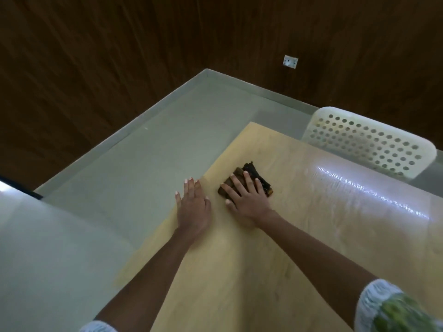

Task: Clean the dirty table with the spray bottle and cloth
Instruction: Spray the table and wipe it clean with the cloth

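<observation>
Wiping: right hand (247, 196) presses flat, fingers straight, on the dark folded cloth (251, 179); keep the palm weight even
Brace: left hand (193, 203) lies flat and released beside the cloth, at the tabletop (239, 271) edge
Room: free tabletop beyond the cloth toward the white chair (369, 142); spray bottle unseen

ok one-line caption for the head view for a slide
Right hand presses a dark folded cloth on the wooden table while the left hand rests flat at its edge.

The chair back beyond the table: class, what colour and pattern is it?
The chair back is white, perforated with round holes; head view.
</observation>
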